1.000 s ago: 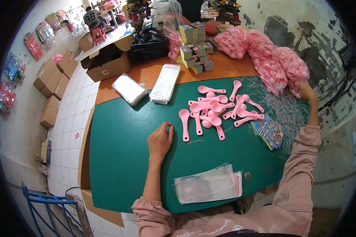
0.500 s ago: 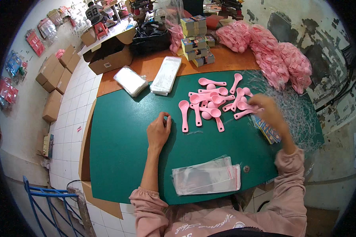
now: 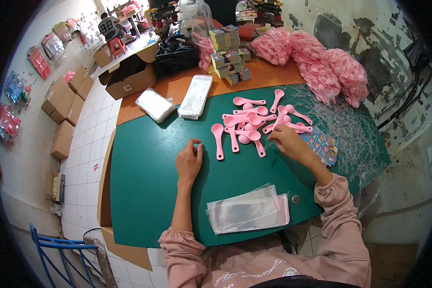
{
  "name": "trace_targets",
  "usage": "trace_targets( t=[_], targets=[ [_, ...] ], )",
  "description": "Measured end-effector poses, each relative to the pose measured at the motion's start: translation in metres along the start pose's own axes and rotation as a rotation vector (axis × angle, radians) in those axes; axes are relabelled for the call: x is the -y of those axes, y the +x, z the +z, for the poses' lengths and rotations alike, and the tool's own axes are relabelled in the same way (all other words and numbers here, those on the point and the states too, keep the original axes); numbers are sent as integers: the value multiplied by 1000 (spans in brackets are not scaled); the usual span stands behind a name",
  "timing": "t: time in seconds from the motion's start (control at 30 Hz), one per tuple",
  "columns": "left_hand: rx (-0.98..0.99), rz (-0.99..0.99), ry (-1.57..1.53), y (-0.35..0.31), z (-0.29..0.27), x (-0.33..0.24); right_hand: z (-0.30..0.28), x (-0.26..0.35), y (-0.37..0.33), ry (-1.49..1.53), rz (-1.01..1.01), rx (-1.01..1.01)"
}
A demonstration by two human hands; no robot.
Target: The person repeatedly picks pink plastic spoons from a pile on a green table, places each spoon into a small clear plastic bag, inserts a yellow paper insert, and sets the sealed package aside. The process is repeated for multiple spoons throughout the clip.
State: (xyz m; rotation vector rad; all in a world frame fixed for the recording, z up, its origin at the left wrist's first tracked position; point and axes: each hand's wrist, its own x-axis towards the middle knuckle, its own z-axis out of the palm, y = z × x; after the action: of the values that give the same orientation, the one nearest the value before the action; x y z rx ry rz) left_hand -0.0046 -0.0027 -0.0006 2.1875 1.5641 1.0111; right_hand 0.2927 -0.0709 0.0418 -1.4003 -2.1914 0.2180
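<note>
Pink spoons point(image 3: 254, 122): loose heap on the green table top point(image 3: 144, 192), handles crossed and overlapping, just beyond both hands.
Single spoon point(image 3: 219, 140): apart from the heap on its left edge, bowl away from the person, closest piece to the left hand.
Right hand point(image 3: 287, 142): at the near edge of the heap, fingertips curled down onto the spoon handles; cannot tell whether one is actually pinched.
Left hand point(image 3: 189, 161): resting on the table, fingers loosely bent, holding nothing visible.
Clear bags point(image 3: 248, 211): flat stack near the table's front edge, between the forearms.
Printed cards point(image 3: 324, 146): small fanned pile just right of the right wrist, partly on the clear plastic scraps point(image 3: 350, 129).
Risk, tangling: probably two interlocked handles lifting together, from the crossed heap.
Risk, sweep: likely knock of the cards off their pile by the right forearm, so close beside it.
Risk, slide: possibly bags nudged over the front edge by a sleeve, being slick and near the rim.
Risk, scatter: spoons at the heap's far side perhaps pushed into the scraps and lost among them.
</note>
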Motion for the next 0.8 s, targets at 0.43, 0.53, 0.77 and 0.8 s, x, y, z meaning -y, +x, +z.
trace_targets(
  t=[0.43,0.53,0.77,0.8],
  targets=[
    [525,255,-325,-39,-51,-68,-71,-5,-8,434,262,268],
    [854,379,-55,-47,-47,-88,-149,-123,-66,689,355,-310],
    [823,321,-177,-57,-20,-91,-123,-128,-64,-660,584,-382],
    [830,313,-172,-56,-17,-88,-94,-102,-44,-604,498,-380]
  ],
)
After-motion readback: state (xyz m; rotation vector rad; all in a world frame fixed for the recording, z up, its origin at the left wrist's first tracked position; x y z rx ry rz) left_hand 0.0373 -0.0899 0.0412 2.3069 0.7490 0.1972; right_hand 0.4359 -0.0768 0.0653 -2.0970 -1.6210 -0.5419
